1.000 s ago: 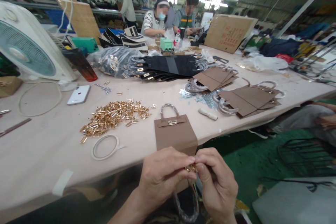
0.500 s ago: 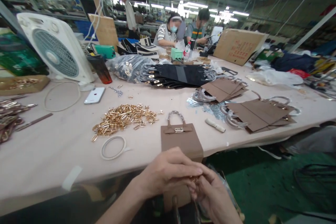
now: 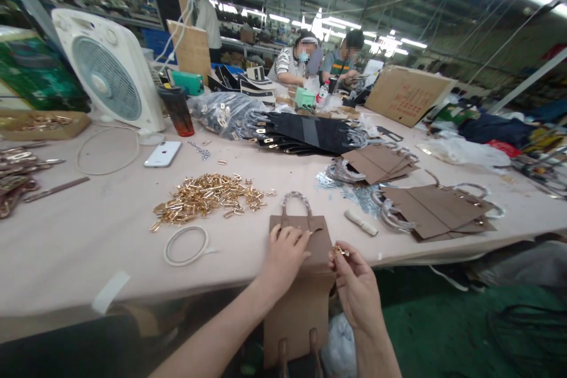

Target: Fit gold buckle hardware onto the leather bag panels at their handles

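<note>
A small brown bag [image 3: 305, 283] with a wrapped handle lies over the table's near edge and hangs down toward me. My left hand [image 3: 286, 251] rests on its upper flap, fingers bent and pressing down where the clasp was. Just to the right, my right hand [image 3: 354, 283] pinches a small gold metal clasp [image 3: 340, 251] between thumb and fingertips, beside the bag's right edge. A heap of gold clasps [image 3: 208, 195] lies on the table to the left of the bag.
A tape ring [image 3: 186, 245], a phone [image 3: 163, 153], a white fan [image 3: 110, 71] and a dark cup [image 3: 178, 111] sit at left. Stacks of brown bags [image 3: 436, 209] and black bags [image 3: 310, 130] lie at right and behind. Other people work at the table's far end.
My hands have come apart. The left hand reached forward onto the bag's flap; the right hand stays near with the gold clasp pinched. The camera tilted up slightly.
</note>
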Demonstrator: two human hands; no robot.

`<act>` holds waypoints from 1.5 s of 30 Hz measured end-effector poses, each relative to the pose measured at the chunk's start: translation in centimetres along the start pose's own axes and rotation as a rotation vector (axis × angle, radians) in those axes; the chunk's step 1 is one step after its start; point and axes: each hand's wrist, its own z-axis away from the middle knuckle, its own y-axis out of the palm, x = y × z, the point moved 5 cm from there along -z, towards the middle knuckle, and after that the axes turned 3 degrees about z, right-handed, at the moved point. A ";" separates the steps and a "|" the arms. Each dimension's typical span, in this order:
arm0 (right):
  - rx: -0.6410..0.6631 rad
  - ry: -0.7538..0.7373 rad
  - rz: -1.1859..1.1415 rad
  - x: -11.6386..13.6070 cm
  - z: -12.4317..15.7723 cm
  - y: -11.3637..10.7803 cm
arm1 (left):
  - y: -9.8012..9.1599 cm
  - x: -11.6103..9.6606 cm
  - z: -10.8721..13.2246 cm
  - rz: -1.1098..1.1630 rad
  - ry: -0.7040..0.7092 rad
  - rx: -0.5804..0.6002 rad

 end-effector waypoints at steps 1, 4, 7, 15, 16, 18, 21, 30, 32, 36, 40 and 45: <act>0.007 -0.023 0.045 0.2 -1.0 0.0 | 0.1 -0.1 0.4 -0.009 0.018 -0.038; 0.074 -0.099 0.221 0.7 -4.3 1.0 | 0.0 -0.1 1.2 -0.029 0.057 -0.095; 0.198 -0.237 0.436 1.1 -7.3 2.9 | -0.4 -0.2 1.3 -0.043 0.069 -0.107; 0.412 -0.416 0.903 -0.7 -10.5 4.4 | -1.3 -0.6 1.3 -0.009 0.042 -0.083; 0.414 -0.421 0.914 -0.9 -10.5 4.3 | -1.4 -0.6 1.3 -0.003 0.037 -0.086; 0.404 -0.438 0.926 -1.1 -10.5 4.2 | -1.5 -0.6 1.3 0.005 0.025 -0.092; 0.395 -0.489 0.950 -1.2 -10.3 4.3 | -1.4 -0.6 1.2 0.012 0.013 -0.088; 0.476 -0.607 1.033 -1.0 -9.9 5.0 | -1.7 -0.6 1.0 0.037 -0.018 -0.076; 0.515 -0.614 1.064 -0.9 -9.9 5.0 | -1.9 -0.3 0.9 0.047 -0.046 -0.074; 0.556 -0.632 1.125 -0.5 -9.8 5.1 | -2.2 0.7 0.6 0.113 -0.167 -0.105; 0.561 -0.668 1.194 -0.1 -9.4 5.5 | -2.6 2.1 0.5 0.153 -0.313 -0.221; 0.556 -0.684 1.281 -0.4 -9.5 5.4 | -2.8 3.2 0.1 0.135 -0.442 -0.181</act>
